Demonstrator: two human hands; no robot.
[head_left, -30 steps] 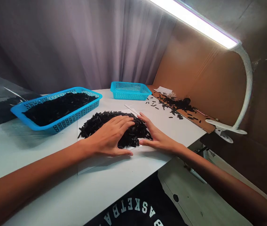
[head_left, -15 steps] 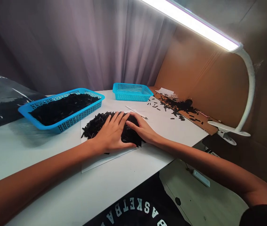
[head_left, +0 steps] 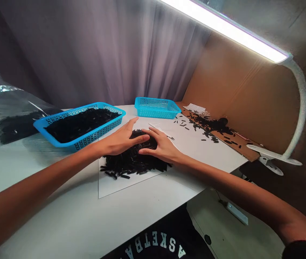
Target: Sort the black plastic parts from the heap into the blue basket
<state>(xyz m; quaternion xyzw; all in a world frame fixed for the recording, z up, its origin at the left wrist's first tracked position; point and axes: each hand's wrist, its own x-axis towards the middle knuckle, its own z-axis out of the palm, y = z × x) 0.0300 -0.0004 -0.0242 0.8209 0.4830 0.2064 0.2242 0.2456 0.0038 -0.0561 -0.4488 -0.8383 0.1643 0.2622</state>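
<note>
A heap of small black elongated pieces (head_left: 134, 163) lies on a white sheet (head_left: 108, 189) on the table. My left hand (head_left: 122, 138) is at the heap's far left side, fingers stretched out and thumb pointing right across the pile. On the right side of the pile rests my right hand (head_left: 162, 145), its fingers curved and thumb apart from them. Neither hand visibly grips a piece. Both hands partly cover the heap, so contact at the fingertips is hard to make out.
A blue basket (head_left: 80, 145) full of black pieces stands left, beside a clear plastic bag (head_left: 15, 124) with black contents. Another blue basket (head_left: 157, 113) stands at the back. Tweezers (head_left: 170, 137) lie behind the heap. Loose pieces (head_left: 212, 126) scatter right, near a clamp lamp (head_left: 274, 154).
My left hand has moved from the top of the heap to its far left side, uncovering the near pieces. My right hand stays on the right side. The view has shifted slightly.
</note>
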